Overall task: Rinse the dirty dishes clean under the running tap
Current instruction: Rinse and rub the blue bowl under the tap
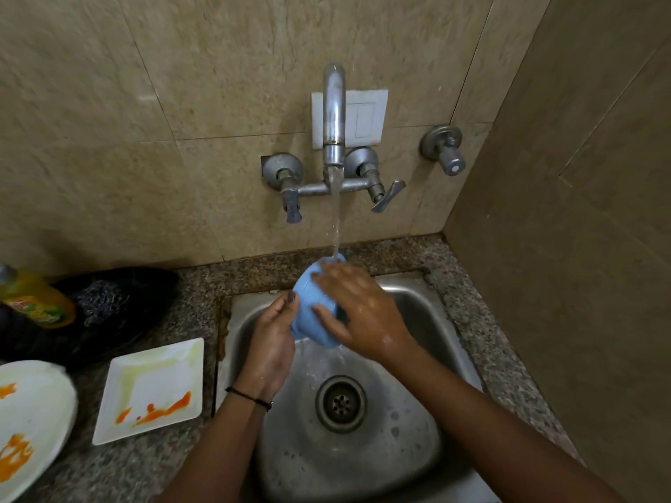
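Note:
A light blue bowl [308, 306] is held tilted over the steel sink [417, 303], its top edge under the stream from the wall tap [334, 114]. My left hand [270, 343] grips the bowl's left rim. My right hand [363, 310] lies spread across the bowl's right side, fingers on its surface, wet. On the counter to the left lie a square white plate [152, 379] with orange and yellowish smears and a round white plate [32, 415] with orange smears, cut off by the frame edge.
A yellow dish-soap bottle [34, 299] lies on a dark bag or cloth [120, 303] at the left back. The sink drain [340, 404] sits below the hands. Tap handles [386, 196] and a separate valve [444, 148] stick out from the tiled wall; another wall closes the right side.

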